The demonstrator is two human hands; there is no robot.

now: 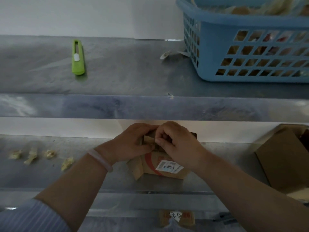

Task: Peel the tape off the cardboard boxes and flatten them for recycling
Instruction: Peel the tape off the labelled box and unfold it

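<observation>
Small cardboard box (167,171) on tabletop (100,178), directly under fingers, label side up. Judged light, thin-walled, easily creased; flaps floppy. Left hand (132,144) curls round top flap, steadying it. Right hand (175,144) pinches at flap seam, fingers (161,139) narrow; tape end too small to tell. Best hold: brace close to seam, pull tape low along surface. Crumpled tape scraps (33,154) well left of fingers. Larger cardboard box (284,161) to right. Green utility knife (78,57) and blue basket (242,51) on shelf (133,81) beyond fingers.
</observation>
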